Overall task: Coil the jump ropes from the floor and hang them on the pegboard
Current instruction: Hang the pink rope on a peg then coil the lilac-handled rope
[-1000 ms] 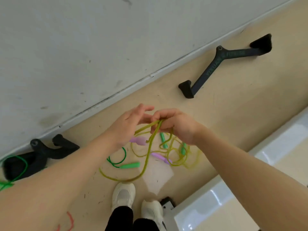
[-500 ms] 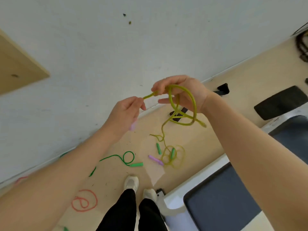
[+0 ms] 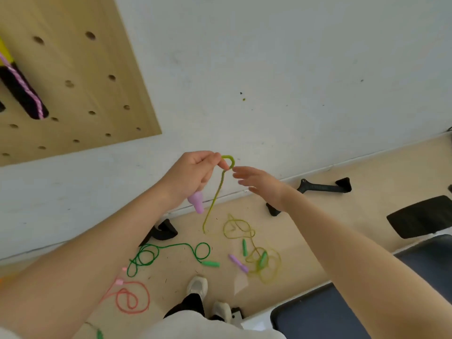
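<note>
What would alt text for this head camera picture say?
A person's left hand pinches a yellow-green jump rope and grips its purple handle, the open right hand beside it. Other ropes lie on the floor; a pegboard hangs upper left.

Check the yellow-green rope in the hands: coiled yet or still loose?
Still loose. The yellow-green rope hangs from the left hand in one strand, the rest tangled on the floor; right hand holds nothing.

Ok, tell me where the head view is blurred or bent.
Head view: right hand has smeared fingertips; left hand is sharper, pinching the olive rope. The wide lens tilts the pegboard and the wall. The light is soft, with no glare.
</note>
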